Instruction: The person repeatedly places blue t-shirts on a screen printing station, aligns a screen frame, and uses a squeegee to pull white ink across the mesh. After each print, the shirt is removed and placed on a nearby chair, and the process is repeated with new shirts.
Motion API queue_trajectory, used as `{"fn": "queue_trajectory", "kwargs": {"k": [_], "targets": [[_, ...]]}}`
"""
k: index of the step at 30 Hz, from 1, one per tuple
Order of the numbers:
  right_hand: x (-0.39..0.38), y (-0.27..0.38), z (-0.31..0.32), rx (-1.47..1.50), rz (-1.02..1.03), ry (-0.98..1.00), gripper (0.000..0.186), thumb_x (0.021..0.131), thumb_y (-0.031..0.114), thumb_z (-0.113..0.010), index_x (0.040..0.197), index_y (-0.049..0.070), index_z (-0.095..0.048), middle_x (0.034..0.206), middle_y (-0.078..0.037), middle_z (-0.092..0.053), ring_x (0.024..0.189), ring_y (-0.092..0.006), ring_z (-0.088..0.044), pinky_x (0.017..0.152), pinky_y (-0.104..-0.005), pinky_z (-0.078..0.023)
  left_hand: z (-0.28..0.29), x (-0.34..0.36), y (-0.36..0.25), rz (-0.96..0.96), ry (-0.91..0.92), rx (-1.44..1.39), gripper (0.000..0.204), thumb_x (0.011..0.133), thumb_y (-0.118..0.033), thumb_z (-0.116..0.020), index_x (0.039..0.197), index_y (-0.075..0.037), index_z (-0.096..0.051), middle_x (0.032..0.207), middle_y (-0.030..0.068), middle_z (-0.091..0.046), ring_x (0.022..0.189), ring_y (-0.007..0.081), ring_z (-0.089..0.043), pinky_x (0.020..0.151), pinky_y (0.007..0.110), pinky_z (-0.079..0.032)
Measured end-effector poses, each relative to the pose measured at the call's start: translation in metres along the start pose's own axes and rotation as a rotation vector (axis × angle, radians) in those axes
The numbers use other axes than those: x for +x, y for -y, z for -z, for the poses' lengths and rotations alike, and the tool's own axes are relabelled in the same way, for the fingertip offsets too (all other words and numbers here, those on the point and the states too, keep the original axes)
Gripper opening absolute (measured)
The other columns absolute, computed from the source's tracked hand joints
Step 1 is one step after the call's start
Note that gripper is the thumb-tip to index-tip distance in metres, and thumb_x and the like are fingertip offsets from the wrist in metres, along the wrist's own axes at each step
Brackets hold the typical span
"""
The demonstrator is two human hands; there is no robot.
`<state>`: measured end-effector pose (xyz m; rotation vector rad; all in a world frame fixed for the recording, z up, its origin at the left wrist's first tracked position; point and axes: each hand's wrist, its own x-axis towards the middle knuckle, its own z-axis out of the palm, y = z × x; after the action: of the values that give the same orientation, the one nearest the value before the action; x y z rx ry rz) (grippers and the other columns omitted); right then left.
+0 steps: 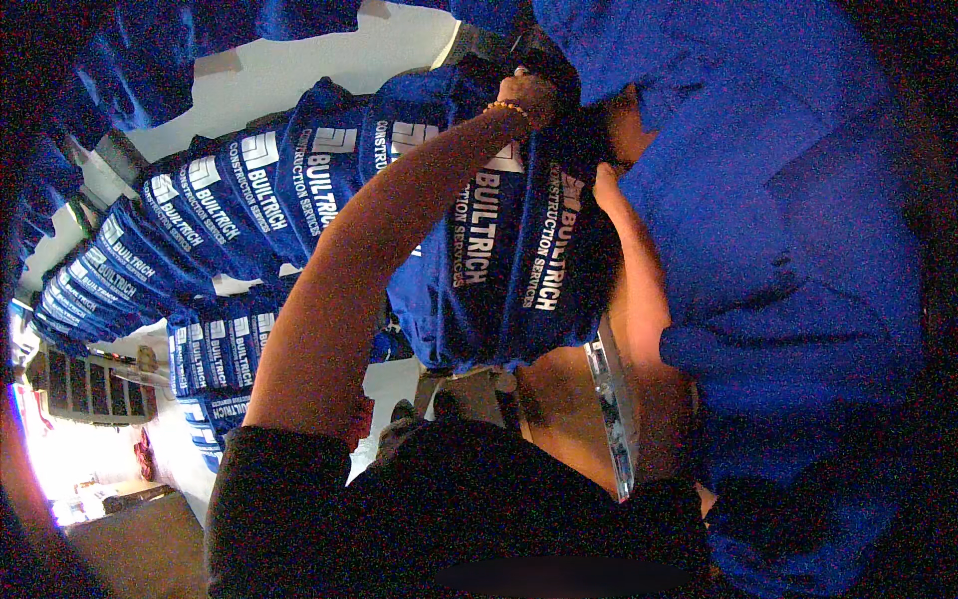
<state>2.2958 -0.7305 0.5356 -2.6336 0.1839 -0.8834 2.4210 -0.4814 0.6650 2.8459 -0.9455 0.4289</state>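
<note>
My left arm reaches up across a row of blue shirts [434, 290] with white print. My left hand [527, 97], a beaded bracelet at its wrist, is closed at the dark upper end of the shirts; what its fingers grip is hidden in shadow. Lower and to the right, my right hand [611, 187] is at the edge of a large blue shirt [768, 220] that fills the right side. Its thumb side shows against the cloth, which it seems to pinch, and fabric covers part of the fingers. The nearest printed shirt [564, 240] lies between my two arms.
More printed shirts [190, 210] run in a curved, overlapping row to the left, with pale boards [319, 65] between rows. Farther down stands another stack of printed shirts [215, 344]. A grey slatted unit [95, 384] and a brown box-like surface [140, 544] sit at lower left.
</note>
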Motion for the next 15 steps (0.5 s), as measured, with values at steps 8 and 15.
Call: {"fn": "queue_trajectory", "kwargs": {"k": [8,15], "targets": [[0.036,0.006,0.0,-0.101,0.169,0.044,0.052,0.108,0.046,-0.048,0.125,0.003,-0.072,0.118,-0.022,-0.074,0.111,-0.0334,-0.07,0.1,-0.0417,-0.051,-0.04,0.025,-0.001,0.052,-0.031,0.119,0.03,0.099,-0.025,-0.06,0.118,-0.01,-0.076,0.127,0.0173,-0.07,0.123,0.0339,-0.065,0.084,0.044,-0.061],[0.067,0.02,-0.025,0.463,0.166,0.347,0.068,0.11,0.056,-0.036,0.142,0.002,-0.061,0.145,-0.019,-0.061,0.137,-0.0317,-0.055,0.118,-0.04,-0.038,-0.011,-0.014,-0.001,0.111,-0.303,-0.094,0.044,0.092,-0.034,-0.069,0.132,-0.016,-0.066,0.136,0.0156,-0.061,0.126,0.0361,-0.059,0.088,0.046,-0.06]]}}
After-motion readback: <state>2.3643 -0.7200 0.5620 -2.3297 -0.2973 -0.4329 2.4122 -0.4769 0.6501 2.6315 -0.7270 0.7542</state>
